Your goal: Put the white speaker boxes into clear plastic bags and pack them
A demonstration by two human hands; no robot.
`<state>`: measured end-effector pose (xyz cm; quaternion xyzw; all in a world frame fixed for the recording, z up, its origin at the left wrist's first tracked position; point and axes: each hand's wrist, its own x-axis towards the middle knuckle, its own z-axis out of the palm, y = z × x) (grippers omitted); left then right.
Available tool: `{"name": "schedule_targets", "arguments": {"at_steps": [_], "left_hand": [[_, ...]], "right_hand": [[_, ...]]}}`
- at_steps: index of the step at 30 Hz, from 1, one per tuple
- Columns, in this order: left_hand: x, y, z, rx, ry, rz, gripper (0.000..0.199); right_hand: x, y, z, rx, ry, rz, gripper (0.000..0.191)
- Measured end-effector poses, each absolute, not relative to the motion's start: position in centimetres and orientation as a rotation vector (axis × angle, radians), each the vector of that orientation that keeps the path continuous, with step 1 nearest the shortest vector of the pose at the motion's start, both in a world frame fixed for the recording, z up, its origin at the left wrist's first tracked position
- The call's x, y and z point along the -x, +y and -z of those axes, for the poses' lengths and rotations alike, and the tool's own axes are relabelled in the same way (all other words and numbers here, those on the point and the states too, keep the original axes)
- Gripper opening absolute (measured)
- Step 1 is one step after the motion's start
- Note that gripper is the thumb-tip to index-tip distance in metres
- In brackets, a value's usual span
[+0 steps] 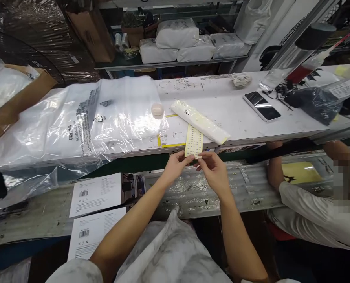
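A pale yellow sheet of small labels [194, 140] slants over the front edge of the white shelf. My left hand [177, 166] pinches its lower left corner between thumb and fingers. At the lower right corner, my right hand [215, 171] has its thumb and fingertips closed on the same sheet. Across the sheet's upper end lies a folded clear plastic bag [200, 121]. A stack of clear plastic bags with printed warnings [124, 114] is on the shelf to the left, and a small beige rounded object [157, 111] rests on it.
Two printed cards with barcodes [96, 194] lie on the lower surface at left. A smartphone [262, 106] is on the white shelf [222, 88], right. A co-worker's arm [276, 169] reaches in at right, near a yellow sheet [301, 173]. An open cardboard box [18, 106] stands far left.
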<state>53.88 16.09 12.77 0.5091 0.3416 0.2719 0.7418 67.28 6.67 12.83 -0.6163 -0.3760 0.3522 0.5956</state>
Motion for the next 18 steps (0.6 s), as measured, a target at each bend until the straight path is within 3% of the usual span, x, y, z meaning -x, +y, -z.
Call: {"name": "schedule_targets", "arguments": {"at_steps": [5,12,18], "left_hand": [[-53.8,15.9,-13.0,-1.149,0.755,-0.613,0.051],[-54.3,15.6,-13.2,-1.217,0.825,-0.638,0.047],[-54.3,15.3,-13.3,-1.209,0.833,-0.643,0.043]], "right_hand": [[-67.5,6.2,-13.4,1.587,-1.036,-0.612,0.018],[-67.9,6.0,-12.9,1.715,-1.425,-0.001,0.017],[-68.3,5.9,-12.3,1.676,-1.546,0.056,0.016]]}}
